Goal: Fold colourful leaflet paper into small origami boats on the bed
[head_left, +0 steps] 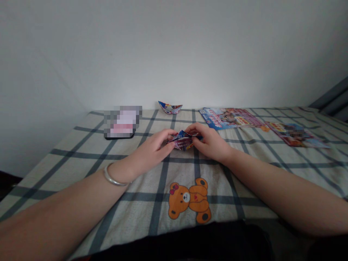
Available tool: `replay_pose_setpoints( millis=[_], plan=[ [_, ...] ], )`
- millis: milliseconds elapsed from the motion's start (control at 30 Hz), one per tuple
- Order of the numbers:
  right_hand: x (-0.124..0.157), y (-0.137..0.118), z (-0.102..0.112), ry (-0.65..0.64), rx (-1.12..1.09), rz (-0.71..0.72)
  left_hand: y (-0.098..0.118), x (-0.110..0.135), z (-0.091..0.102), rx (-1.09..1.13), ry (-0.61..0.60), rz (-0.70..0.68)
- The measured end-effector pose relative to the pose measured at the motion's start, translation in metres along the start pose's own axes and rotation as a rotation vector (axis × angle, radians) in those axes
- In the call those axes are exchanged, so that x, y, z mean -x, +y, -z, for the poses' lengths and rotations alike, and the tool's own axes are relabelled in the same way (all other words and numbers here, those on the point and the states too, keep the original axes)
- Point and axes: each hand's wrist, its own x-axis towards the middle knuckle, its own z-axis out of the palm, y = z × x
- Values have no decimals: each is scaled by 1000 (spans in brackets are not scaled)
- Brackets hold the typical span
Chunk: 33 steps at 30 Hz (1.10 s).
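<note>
A folded paper boat (182,142) of glossy printed paper, blue, purple and yellow, is between my hands just above or on the checked cloth. My left hand (160,145) pinches its left end between thumb and fingers. At the right end, my right hand (205,139) grips the paper with thumb and curled fingers. The boat's middle peak points up. A second paper boat (170,108) of similar print stands farther back near the wall, apart from both hands. A silver bangle (115,178) circles my left wrist.
A phone (122,123) with a blurred screen lies at the back left. Printed leaflets lie at the back right, one blue and purple sheet (231,117) and a smaller sheet (297,135). The checked cloth (136,224) carries a printed bear. A white wall (174,50) rises behind.
</note>
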Motion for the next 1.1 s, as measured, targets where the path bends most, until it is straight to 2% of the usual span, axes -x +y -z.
replay_pose_setpoints(
  millis=[733, 867, 967, 1100],
  plan=[
    [0, -1, 0, -43, -27, -45, 2, -1, 0, -76, 32, 37],
    [0, 1, -3, -58, -109, -67, -1, 0, -1, -63, 25, 63],
    [-1, 6, -4, -12, -184, -86, 0, -1, 0, -10, 22, 81],
    [-2, 8, -2, 34, -175, -63, 4, -2, 3, 51, 40, 84]
  ],
)
